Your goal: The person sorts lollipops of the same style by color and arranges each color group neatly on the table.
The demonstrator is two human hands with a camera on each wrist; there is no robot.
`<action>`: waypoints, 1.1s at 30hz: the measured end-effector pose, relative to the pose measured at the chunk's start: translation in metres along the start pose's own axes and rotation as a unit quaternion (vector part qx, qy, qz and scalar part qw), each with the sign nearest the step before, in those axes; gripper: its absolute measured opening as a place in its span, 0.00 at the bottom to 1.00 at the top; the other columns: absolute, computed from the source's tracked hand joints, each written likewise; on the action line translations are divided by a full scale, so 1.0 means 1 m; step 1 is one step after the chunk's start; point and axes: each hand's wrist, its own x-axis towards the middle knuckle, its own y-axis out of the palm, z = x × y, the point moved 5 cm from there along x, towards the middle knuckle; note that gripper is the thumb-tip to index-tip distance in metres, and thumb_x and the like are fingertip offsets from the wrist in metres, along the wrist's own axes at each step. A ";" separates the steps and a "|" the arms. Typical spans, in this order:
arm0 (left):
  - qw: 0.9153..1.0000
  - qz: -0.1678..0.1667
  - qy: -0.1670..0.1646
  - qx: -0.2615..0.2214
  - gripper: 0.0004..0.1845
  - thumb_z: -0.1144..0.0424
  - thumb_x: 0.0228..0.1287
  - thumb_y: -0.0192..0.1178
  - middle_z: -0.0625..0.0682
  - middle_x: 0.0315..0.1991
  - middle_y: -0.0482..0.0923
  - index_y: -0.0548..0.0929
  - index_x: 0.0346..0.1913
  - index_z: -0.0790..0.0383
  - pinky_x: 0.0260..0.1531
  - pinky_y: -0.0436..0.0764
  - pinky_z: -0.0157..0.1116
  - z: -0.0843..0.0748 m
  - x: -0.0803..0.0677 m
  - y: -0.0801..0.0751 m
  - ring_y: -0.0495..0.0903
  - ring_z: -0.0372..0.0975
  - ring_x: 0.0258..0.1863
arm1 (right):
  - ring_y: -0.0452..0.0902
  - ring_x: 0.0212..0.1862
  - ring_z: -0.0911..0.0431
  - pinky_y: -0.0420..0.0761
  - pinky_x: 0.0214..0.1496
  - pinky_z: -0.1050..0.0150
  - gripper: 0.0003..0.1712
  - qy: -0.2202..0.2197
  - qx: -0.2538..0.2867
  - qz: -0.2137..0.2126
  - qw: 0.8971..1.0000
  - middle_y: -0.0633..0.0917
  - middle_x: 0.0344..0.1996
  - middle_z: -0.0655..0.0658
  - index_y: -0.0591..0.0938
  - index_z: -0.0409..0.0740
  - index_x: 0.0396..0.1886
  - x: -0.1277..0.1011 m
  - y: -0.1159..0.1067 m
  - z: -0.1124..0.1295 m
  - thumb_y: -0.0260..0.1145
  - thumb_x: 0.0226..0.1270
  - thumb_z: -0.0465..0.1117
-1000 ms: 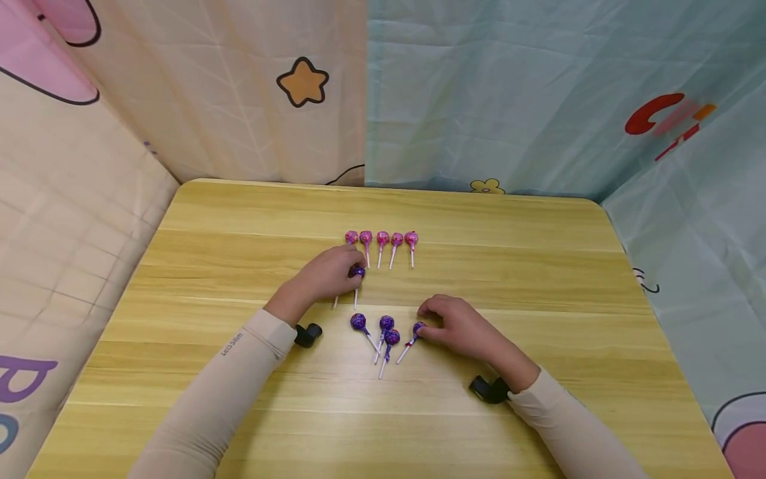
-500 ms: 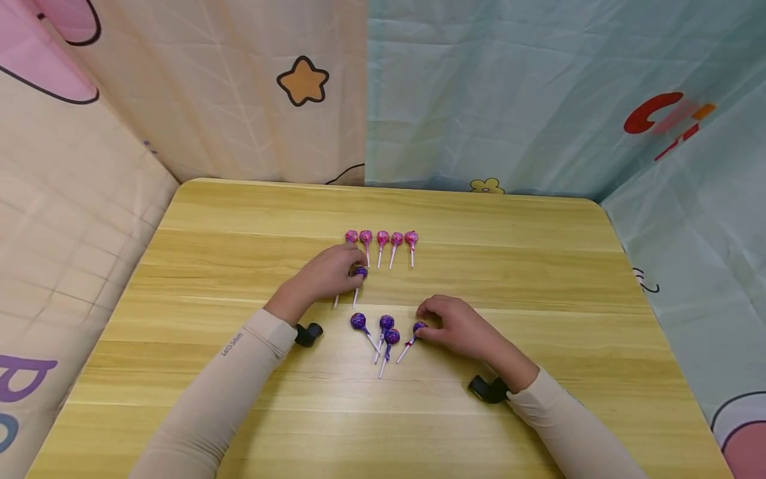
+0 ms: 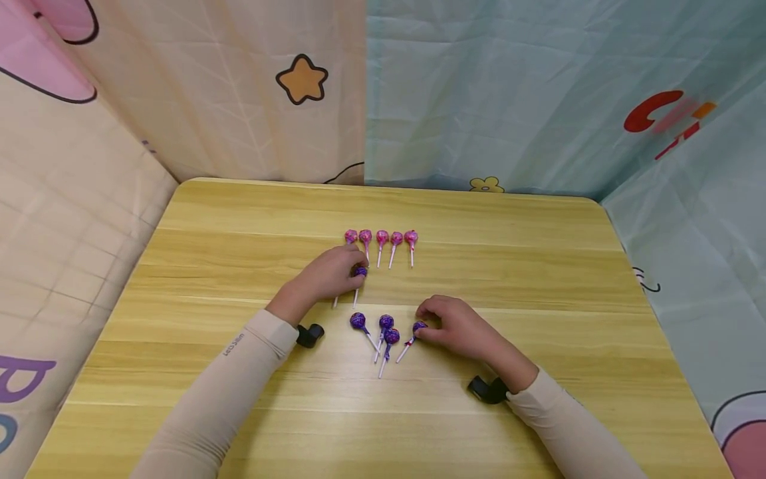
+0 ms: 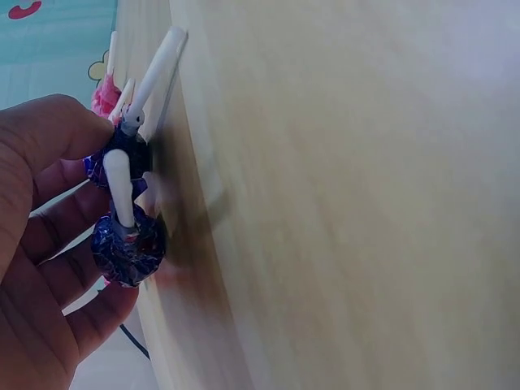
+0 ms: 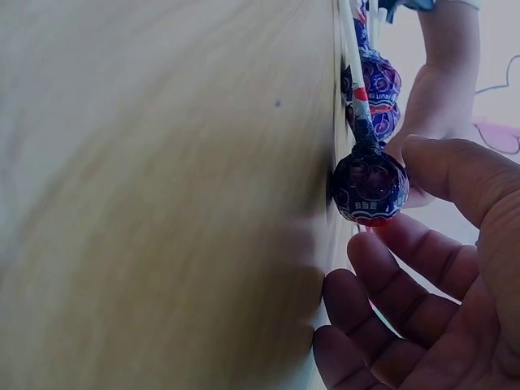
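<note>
L hand (image 3: pixel 329 271): purple lolly (image 3: pixel 360 271) pinched btwn thumb & fingers; 2nd purple lolly (image 4: pixel 128 253) seen just beside. R hand (image 3: pixel 462 326): 3rd purple lolly (image 3: pixel 419 326) touched by thumb; if pinched, couldn't be told. 3 loose purple lollies (image 3: pixel 391 336) grouped btwn hands on worktop (image 3: pixel 509 266), 5 pink lollies (image 3: pixel 382 237) lined up beyond.

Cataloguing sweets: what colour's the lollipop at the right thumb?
The lollipop is mostly purple, clearest in the right wrist view.

My left hand (image 3: pixel 328 273) hides the stick of the leftmost round, pink-wrapped lollipop (image 3: pixel 351 235); the near edge cuts off my beige fabric sleeves (image 3: pixel 218 382); lettering (image 5: pixel 367 205) on the shiny round purple lollipop (image 5: pixel 370 185) by my right hand (image 3: pixel 465 326) is too small to read
</note>
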 end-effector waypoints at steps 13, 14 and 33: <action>1.000 -0.009 -0.008 -0.002 0.09 0.60 0.65 0.65 0.50 0.41 0.77 0.84 0.45 0.60 0.41 0.76 0.40 0.001 -0.003 -0.001 0.74 0.42 0.36 | 0.74 0.37 0.58 0.76 0.44 0.59 0.10 -0.005 0.009 0.006 1.000 0.80 0.35 0.55 0.83 0.47 0.41 0.000 0.001 0.001 0.72 0.63 0.44; 1.000 -0.011 -0.007 -0.002 0.10 0.60 0.65 0.65 0.50 0.41 0.78 0.84 0.45 0.60 0.42 0.76 0.40 0.001 -0.003 -0.001 0.75 0.42 0.37 | 0.74 0.37 0.58 0.76 0.45 0.59 0.09 -0.004 0.010 0.007 1.000 0.80 0.34 0.55 0.83 0.47 0.40 0.000 0.001 0.001 0.72 0.63 0.44; 0.999 -0.043 0.017 -0.003 0.14 0.60 0.65 0.65 0.54 0.49 0.80 0.85 0.49 0.65 0.56 0.75 0.44 -0.007 -0.010 -0.012 0.77 0.47 0.51 | 0.74 0.40 0.59 0.76 0.49 0.57 0.08 -0.013 0.010 0.031 0.999 0.81 0.37 0.55 0.83 0.48 0.41 -0.001 0.000 0.002 0.70 0.63 0.40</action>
